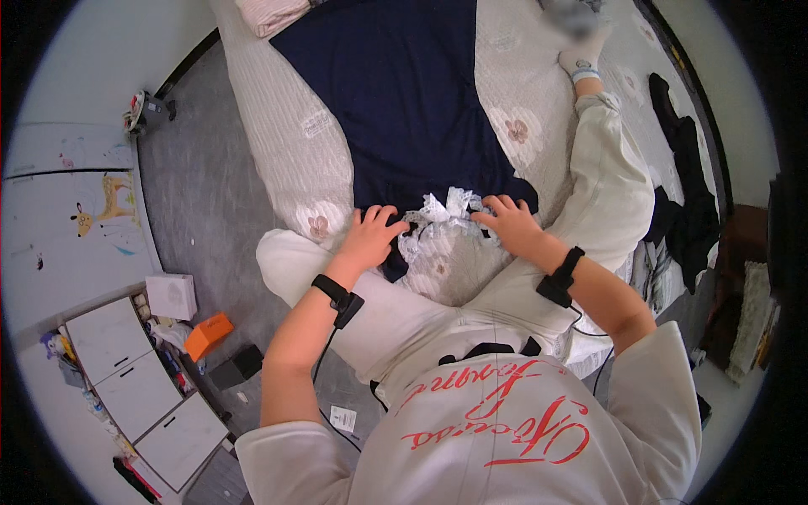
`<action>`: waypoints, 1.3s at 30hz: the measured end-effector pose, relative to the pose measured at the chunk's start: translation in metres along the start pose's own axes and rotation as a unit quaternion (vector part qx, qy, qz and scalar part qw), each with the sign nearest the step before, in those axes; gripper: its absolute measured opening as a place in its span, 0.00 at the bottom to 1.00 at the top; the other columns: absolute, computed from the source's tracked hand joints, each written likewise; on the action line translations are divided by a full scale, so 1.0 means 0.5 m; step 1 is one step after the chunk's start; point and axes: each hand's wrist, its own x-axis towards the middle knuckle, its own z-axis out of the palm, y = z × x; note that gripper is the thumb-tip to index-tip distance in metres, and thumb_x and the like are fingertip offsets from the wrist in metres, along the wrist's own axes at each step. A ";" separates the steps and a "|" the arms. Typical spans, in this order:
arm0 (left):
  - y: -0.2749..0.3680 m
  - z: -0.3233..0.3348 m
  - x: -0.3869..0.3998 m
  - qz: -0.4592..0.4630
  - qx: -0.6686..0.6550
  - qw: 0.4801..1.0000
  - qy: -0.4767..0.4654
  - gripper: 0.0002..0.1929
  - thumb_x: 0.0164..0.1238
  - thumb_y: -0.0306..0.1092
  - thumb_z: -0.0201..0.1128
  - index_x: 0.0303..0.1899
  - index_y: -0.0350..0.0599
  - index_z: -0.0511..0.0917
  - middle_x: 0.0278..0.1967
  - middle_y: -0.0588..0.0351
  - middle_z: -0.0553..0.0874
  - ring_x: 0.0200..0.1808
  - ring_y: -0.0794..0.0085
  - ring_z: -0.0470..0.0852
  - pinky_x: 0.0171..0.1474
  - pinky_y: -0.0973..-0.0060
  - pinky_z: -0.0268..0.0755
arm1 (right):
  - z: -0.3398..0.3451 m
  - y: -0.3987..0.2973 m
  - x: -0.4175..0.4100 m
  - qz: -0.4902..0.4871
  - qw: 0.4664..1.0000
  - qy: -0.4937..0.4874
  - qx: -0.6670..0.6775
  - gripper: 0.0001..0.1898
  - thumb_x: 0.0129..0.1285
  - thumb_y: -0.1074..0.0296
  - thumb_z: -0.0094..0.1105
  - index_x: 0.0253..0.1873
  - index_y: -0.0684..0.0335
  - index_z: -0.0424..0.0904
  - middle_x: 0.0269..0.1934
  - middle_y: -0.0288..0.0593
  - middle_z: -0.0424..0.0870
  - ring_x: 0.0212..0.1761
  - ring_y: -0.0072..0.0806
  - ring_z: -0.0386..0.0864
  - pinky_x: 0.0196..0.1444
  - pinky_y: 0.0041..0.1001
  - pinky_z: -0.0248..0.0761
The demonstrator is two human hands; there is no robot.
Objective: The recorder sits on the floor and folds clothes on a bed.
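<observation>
A navy garment point(416, 95) lies spread on the bed before me, with white lace trim point(445, 214) along its near end. My left hand point(371, 235) rests palm down at the left end of this trim. Its fingers are apart on the navy cloth, and the thumb side meets the lace. At the trim's right end, my right hand point(514, 226) also lies on the garment with fingers spread. Below the left fingers, a small flap of navy cloth point(395, 264) hangs towards me. The undersides of both hands are hidden.
My legs in pale trousers flank the garment on the quilted bed cover point(300, 151). Folded pink cloth point(271, 16) sits at the far left. Dark clothing point(685, 170) lies to the right. An orange box point(208, 336) stands on the floor near white drawers point(136, 394). Cables trail from both wristbands.
</observation>
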 end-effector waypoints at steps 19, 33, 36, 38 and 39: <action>0.011 0.074 -0.042 -0.373 -0.365 0.834 0.179 0.29 0.58 0.38 0.65 0.56 0.34 0.62 0.46 0.39 0.79 0.48 0.58 0.79 0.52 0.69 0.69 | -0.066 -0.175 0.116 -0.114 0.944 0.050 0.305 0.25 0.52 0.70 0.62 0.57 0.62 0.69 0.51 0.50 0.74 0.52 0.46 0.74 0.53 0.36 0.69; 0.022 0.043 -0.064 -0.296 -0.230 0.879 0.293 0.16 0.57 0.26 0.60 0.48 0.39 0.71 0.31 0.50 0.76 0.34 0.60 0.76 0.41 0.66 0.70 | 0.045 -0.241 0.149 0.025 0.946 0.074 0.316 0.27 0.52 0.58 0.65 0.56 0.57 0.68 0.48 0.44 0.76 0.49 0.41 0.77 0.49 0.41 0.68; 0.045 0.054 -0.056 -0.372 -0.322 0.835 0.248 0.15 0.56 0.28 0.62 0.45 0.38 0.71 0.31 0.50 0.76 0.33 0.61 0.76 0.40 0.66 0.70 | 0.026 -0.249 0.160 0.028 0.974 0.065 0.215 0.24 0.53 0.58 0.64 0.54 0.56 0.69 0.45 0.42 0.78 0.47 0.38 0.79 0.48 0.40 0.67; 0.051 0.061 -0.052 -0.367 -0.275 0.844 0.278 0.16 0.56 0.29 0.63 0.45 0.38 0.71 0.32 0.51 0.76 0.33 0.65 0.76 0.39 0.71 0.70 | 0.022 -0.257 0.172 0.037 0.986 0.049 0.157 0.23 0.53 0.58 0.64 0.53 0.55 0.70 0.44 0.42 0.79 0.46 0.36 0.80 0.47 0.39 0.66; 0.054 0.063 -0.051 -0.361 -0.230 0.850 0.308 0.17 0.56 0.30 0.65 0.46 0.39 0.71 0.32 0.52 0.76 0.32 0.70 0.76 0.37 0.75 0.70 | 0.025 -0.259 0.175 0.042 0.990 0.047 0.126 0.19 0.53 0.58 0.62 0.49 0.56 0.72 0.43 0.42 0.80 0.46 0.35 0.80 0.47 0.39 0.66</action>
